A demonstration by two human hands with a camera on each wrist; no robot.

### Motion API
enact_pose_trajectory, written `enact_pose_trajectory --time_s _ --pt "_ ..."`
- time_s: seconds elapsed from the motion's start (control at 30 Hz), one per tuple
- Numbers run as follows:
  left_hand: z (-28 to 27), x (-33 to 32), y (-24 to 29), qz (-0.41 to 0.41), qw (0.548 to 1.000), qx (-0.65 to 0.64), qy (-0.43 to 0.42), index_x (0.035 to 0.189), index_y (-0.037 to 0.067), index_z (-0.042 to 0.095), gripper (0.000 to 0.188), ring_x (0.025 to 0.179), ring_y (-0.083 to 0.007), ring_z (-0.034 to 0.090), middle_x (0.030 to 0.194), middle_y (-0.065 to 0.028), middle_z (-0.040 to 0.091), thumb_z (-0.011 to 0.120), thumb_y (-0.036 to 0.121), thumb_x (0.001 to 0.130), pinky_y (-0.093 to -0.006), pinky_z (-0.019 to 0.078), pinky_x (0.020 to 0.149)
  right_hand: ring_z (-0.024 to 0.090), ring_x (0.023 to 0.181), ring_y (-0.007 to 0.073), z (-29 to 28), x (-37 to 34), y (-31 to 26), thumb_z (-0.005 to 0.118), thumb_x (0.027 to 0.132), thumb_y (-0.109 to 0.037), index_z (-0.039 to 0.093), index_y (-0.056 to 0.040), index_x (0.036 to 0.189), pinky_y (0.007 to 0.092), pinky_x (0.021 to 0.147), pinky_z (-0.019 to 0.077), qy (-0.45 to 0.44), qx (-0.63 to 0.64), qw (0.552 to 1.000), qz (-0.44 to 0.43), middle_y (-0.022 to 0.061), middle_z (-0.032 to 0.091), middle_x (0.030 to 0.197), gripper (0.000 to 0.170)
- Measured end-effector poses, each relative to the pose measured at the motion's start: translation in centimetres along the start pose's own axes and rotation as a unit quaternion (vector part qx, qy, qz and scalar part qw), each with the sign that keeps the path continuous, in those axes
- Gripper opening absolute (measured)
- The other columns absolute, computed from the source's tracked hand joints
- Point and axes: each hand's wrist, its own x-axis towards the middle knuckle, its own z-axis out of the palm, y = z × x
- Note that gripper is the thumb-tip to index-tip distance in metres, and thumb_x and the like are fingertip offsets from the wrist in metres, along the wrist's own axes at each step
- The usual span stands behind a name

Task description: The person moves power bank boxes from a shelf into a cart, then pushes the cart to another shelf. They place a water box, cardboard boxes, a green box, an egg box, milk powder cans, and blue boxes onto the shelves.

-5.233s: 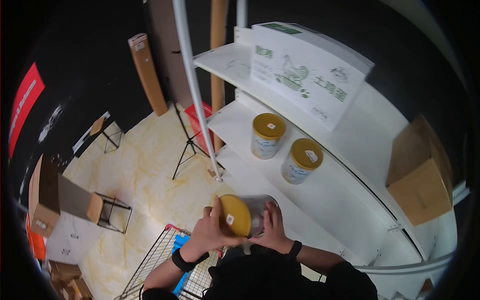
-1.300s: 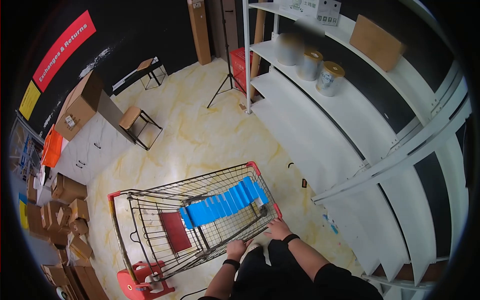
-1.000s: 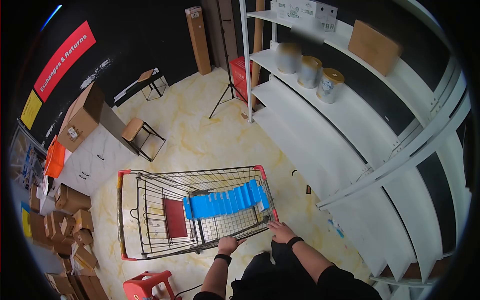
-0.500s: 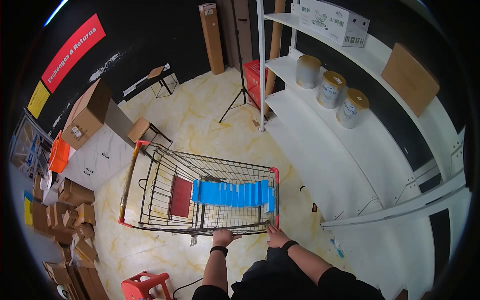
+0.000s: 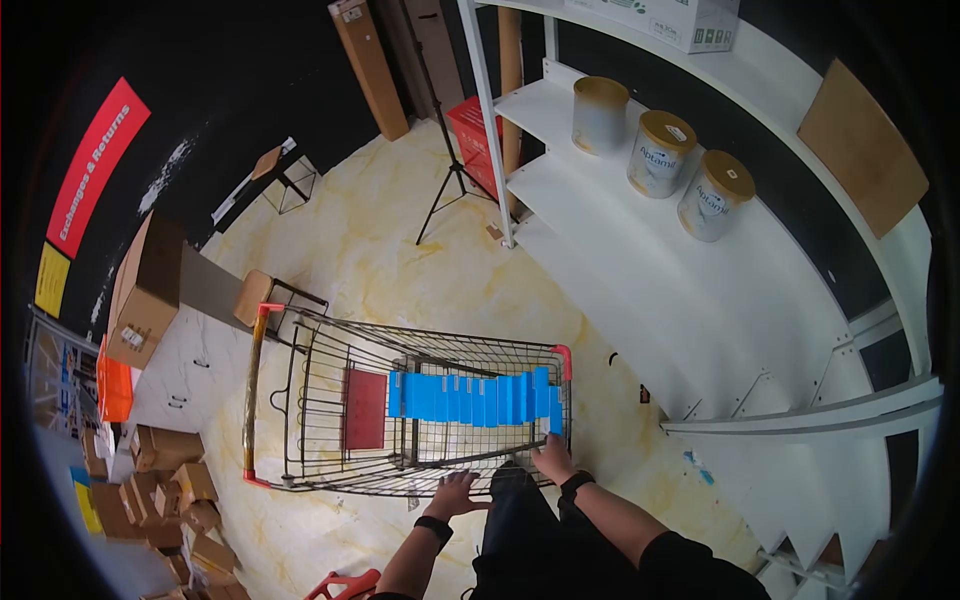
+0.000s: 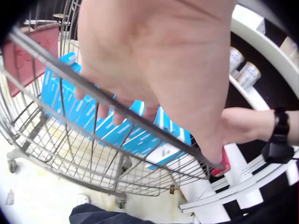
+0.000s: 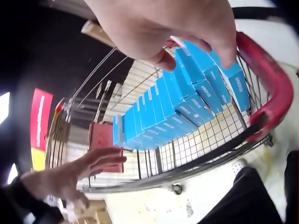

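Observation:
A shopping cart (image 5: 350, 487) of black wire with red corners stands in front of me. In it lies a row of blue boxes (image 5: 450, 398), side by side along its length. My right hand (image 5: 553, 462) reaches over the near rail; in the right wrist view its loosely bent fingers hang close over the boxes (image 7: 163, 107) at the right end, gripping none. My left hand (image 5: 456, 496) is at the near rail, fingers extended and thumb spread; the left wrist view shows its fingertips partly behind the rail (image 6: 135, 120).
Three gold-lidded Aptamil cans (image 5: 661, 155) stand on the white shelf (image 5: 640, 230) at right, a cardboard box (image 5: 865, 150) above them. A wooden-topped stool (image 5: 255, 297) is beyond the cart. Cardboard boxes (image 5: 165, 490) are piled at left, and a red plastic stool (image 5: 345, 585) is near my feet.
Earlier both hands held a gold-lidded can by the shelf; three cans now stand there. Both hands came to the cart's near rail, and the right hand has since moved over it towards the boxes.

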Motion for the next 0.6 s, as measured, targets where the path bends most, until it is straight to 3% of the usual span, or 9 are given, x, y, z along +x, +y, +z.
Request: enact_pose_trajectory --time_s 0.03,0.07,0.1,0.17,0.2,0.3,0.47,0.53,0.6 --pt "-1.7 0.1 -0.1 0.028 0.999 0.017 0.012 0.125 0.015 0.038 0.090 0.113 -0.0356 0.041 0.120 -0.0160 0.046 0.058 0.070 0.057 -0.0525 0.0301 0.094 0.048 0.101 0.0390 0.6 0.8 -0.1 0.058 0.069 -0.026 0.045 0.0064 0.111 0.0422 0.083 0.0423 -0.017 0.008 0.996 0.090 0.0260 0.049 0.109 0.054" --pt "-3.2 1.2 -1.1 0.030 1.000 -0.002 0.005 0.126 0.014 0.038 0.089 0.112 -0.0353 0.042 0.120 -0.0167 0.046 0.058 0.069 0.059 -0.0510 0.0316 0.093 0.052 0.094 0.0398 2.4 1.9 0.6 0.056 0.070 -0.024 0.050 0.0076 0.102 0.0429 0.079 0.0431 0.034 0.027 0.987 0.152 0.0269 0.055 0.099 0.046" --pt "-4.8 2.3 -2.3 0.030 0.999 -0.022 -0.002 0.126 0.014 0.037 0.088 0.111 -0.0351 0.044 0.120 -0.0174 0.046 0.059 0.068 0.060 -0.0496 0.0332 0.093 0.052 0.094 0.0398 3.1 2.8 1.0 0.056 0.070 -0.024 0.050 0.0076 0.102 0.0429 0.079 0.0431 0.036 0.030 0.986 0.162 0.0269 0.055 0.099 0.046" --pt "-8.2 4.6 -4.8 -0.038 0.996 -0.052 0.061 0.125 0.003 0.036 0.080 0.109 -0.0350 0.046 0.118 -0.0202 0.047 0.059 0.055 0.070 -0.0439 0.0378 0.090 0.057 0.080 0.0398 3.8 5.1 1.3 0.057 0.069 -0.020 0.052 0.0107 0.085 0.0470 0.070 0.0450 0.063 0.171 0.950 0.254 0.0274 0.058 0.083 0.035" --pt "-8.5 6.2 -7.2 -0.049 0.990 -0.025 0.131 0.124 0.000 0.036 0.074 0.108 -0.0357 0.046 0.117 -0.0215 0.047 0.059 0.049 0.073 -0.0418 0.0392 0.089 0.058 0.078 0.0391 2.5 4.7 -0.6 0.056 0.070 -0.021 0.055 0.0069 0.079 0.0465 0.067 0.0458 0.145 0.232 0.938 0.212 0.0240 0.060 0.076 0.029" --pt "-10.4 9.8 -13.2 -0.173 0.961 -0.071 0.204 0.125 0.000 0.034 0.067 0.110 -0.0358 0.042 0.121 -0.0212 0.042 0.058 0.040 0.076 -0.0419 0.0383 0.090 0.058 0.080 0.0381 3.7 7.0 0.7 0.057 0.069 -0.022 0.056 0.0048 0.080 0.0442 0.067 0.0464 0.141 0.195 0.913 0.330 0.0230 0.061 0.078 0.029" --pt "-9.9 13.4 -20.4 -0.309 0.934 -0.125 0.132 0.128 -0.001 0.029 0.080 0.115 -0.0393 0.038 0.126 -0.0228 0.038 0.051 0.054 0.074 -0.0432 0.0337 0.094 0.057 0.080 0.0388 6.3 7.9 2.0 0.057 0.071 -0.028 0.050 0.0116 0.087 0.0436 0.068 0.0442 0.230 0.128 0.902 0.342 0.0242 0.059 0.082 0.043" --pt "-9.1 14.3 -21.6 -0.322 0.923 -0.158 0.142 0.127 -0.002 0.030 0.078 0.114 -0.0395 0.039 0.125 -0.0237 0.039 0.049 0.054 0.075 -0.0425 0.0335 0.094 0.058 0.084 0.0365 6.2 8.3 2.7 0.060 0.070 -0.032 0.043 0.0069 0.106 0.0435 0.070 0.0458 0.123 0.152 0.924 0.328 0.0225 0.058 0.089 0.056" --pt "-8.3 15.0 -22.9 -0.337 0.909 -0.190 0.156 0.126 -0.002 0.032 0.077 0.113 -0.0398 0.040 0.124 -0.0246 0.040 0.047 0.054 0.077 -0.0418 0.0332 0.094 0.057 0.088 0.0349 3.0 8.0 -1.7 0.059 0.071 -0.035 0.043 0.0068 0.107 0.0422 0.073 0.0450 0.113 0.206 0.916 0.324 0.0228 0.057 0.093 0.057"
